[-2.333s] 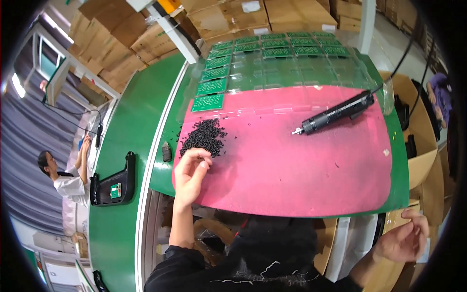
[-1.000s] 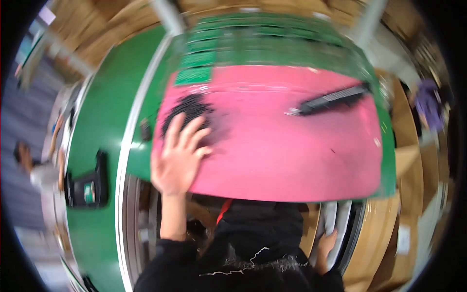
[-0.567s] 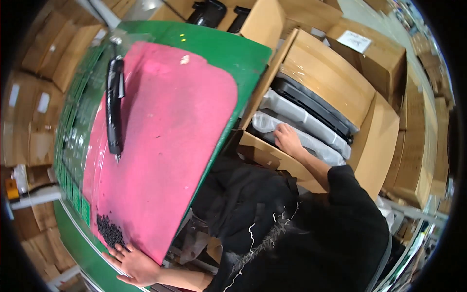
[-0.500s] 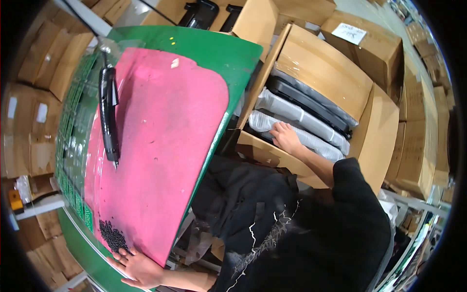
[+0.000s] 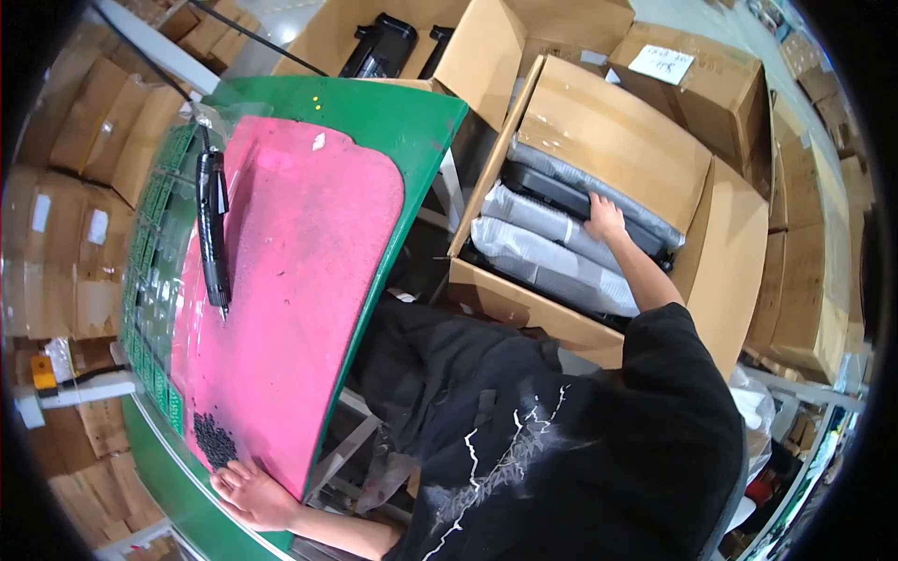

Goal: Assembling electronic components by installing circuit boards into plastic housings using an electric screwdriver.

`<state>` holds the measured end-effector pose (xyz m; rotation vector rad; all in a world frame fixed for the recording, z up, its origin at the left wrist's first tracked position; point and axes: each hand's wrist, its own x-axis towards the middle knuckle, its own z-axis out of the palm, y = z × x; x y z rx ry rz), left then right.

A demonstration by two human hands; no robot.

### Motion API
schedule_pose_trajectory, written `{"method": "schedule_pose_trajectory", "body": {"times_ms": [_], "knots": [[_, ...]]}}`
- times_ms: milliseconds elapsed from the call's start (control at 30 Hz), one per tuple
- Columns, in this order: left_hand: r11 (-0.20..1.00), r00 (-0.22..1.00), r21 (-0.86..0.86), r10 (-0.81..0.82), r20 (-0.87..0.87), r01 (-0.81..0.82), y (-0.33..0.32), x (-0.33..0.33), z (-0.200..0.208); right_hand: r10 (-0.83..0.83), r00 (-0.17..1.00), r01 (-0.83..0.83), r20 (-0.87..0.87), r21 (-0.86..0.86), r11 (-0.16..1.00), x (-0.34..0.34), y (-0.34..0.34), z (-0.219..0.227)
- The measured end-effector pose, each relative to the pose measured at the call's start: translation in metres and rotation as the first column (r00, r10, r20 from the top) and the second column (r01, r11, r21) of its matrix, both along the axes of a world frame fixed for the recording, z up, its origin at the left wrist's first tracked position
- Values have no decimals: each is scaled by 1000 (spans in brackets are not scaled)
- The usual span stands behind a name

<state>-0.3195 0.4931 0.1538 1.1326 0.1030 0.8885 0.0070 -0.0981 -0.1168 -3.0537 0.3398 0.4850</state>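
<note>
My left hand (image 5: pixel 254 497) rests at the near edge of the pink mat (image 5: pixel 299 309), fingers curled in beside a pile of small black screws (image 5: pixel 214 441). Whatever it holds is too small to make out. Out to the right, my right hand (image 5: pixel 606 220) reaches into an open cardboard box (image 5: pixel 524 304), its fingers and thumb around the edge of a long black plastic part (image 5: pixel 544 188). That part sits in a row beside others in grey-white wrapping (image 5: pixel 547 251). A black electric screwdriver (image 5: pixel 212 229) hangs on its cable above the mat's left side, bit downward.
The mat lies on a green worktop (image 5: pixel 426 122), with clear plastic sheeting and green gridded trays (image 5: pixel 150 280) along its left. Another open box with black parts (image 5: pixel 383 42) stands behind. A closed carton (image 5: pixel 697 84) is at the far right, and stacked cartons (image 5: pixel 94 224) line the left.
My right hand has moved away from me across the box, from the nearest wrapped part to the black part. My left hand has gone from spread fingers to curled ones.
</note>
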Motion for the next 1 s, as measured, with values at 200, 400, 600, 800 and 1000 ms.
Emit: {"method": "schedule_pose_trajectory", "body": {"times_ms": [200,400,600,800,1000], "knots": [[991,984,127,-27,-178,50,3,7,6,126,984,-129,128,19,991,-12,-15,31],[900,944,433,185,-274,-51,-2,20,34,310,875,-339,373,13,941,-21,-12,79],[854,928,516,141,-346,63,-10,18,53,337,725,-393,601,-41,919,-34,-16,133],[834,910,551,202,-363,35,-7,-20,37,349,531,-204,772,-284,937,-5,-62,231],[883,908,469,222,-355,-32,-1,-60,27,255,242,-253,936,-193,948,20,-38,356]]}}
